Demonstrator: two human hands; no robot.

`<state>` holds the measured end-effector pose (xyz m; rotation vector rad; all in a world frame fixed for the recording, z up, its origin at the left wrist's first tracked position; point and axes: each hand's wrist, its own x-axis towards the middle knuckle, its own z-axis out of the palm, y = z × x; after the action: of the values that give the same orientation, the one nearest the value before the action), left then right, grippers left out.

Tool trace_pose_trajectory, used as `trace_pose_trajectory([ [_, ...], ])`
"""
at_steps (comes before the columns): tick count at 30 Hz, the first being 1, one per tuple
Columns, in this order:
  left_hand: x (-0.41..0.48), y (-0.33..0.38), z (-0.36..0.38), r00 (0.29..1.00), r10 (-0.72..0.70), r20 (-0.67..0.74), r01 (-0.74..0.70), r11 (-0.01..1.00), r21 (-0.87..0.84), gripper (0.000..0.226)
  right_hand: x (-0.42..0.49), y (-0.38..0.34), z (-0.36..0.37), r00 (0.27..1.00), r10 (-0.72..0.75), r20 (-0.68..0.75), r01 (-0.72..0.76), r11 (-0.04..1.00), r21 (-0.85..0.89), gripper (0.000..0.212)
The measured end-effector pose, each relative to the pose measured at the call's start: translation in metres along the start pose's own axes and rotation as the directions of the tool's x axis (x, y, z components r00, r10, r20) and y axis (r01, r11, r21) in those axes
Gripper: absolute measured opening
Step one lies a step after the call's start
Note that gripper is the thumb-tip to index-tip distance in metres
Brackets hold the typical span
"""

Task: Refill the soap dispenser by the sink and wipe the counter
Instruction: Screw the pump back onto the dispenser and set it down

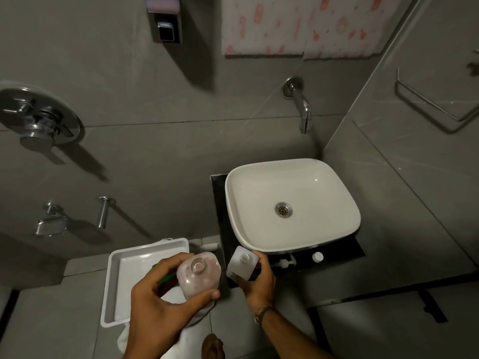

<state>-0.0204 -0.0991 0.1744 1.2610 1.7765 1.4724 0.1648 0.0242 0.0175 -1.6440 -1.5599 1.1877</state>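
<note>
Left hand (160, 299), nearest the lens, grips one clear bottle (199, 274) from the side, thumb across its near wall and fingers curled round the far wall. The bottle stands upright with its neck open and pinkish contents showing through, and it hangs over the right edge of one white tray (116, 281). Right hand (256, 279), with a band at the wrist, grips a second bottle, a white bottle (242, 263), square in outline and tilted, its small round neck turned up; I cannot tell whether that neck is capped. The two bottles are near each other but apart. The white bottle is over the front left part of the black counter (342, 252). On that counter, just right of the right hand, lies one pump (283, 263) on its side, and further right sits one small white cap (317, 256). One white basin (290, 177) sits on the counter behind them, with one drain (283, 209) in its middle. One tap (302, 107) comes out of the grey wall above it. Inside the tray, one green thing (166, 277) shows, mostly hidden behind the left hand. One white cloth (190, 335) lies under the tray's near corner. One bare foot (212, 345) shows on the floor below.
</note>
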Motion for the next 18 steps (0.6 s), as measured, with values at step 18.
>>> trace_pose_trajectory([
  [18, 0.014, 0.023, 0.053, 0.993, 0.029, 0.119, -0.022, 0.998, -0.055, 0.079, -0.003, 0.026, -0.146, 0.941, 0.081, -0.327, 0.014, 0.961, 0.277, 0.073],
])
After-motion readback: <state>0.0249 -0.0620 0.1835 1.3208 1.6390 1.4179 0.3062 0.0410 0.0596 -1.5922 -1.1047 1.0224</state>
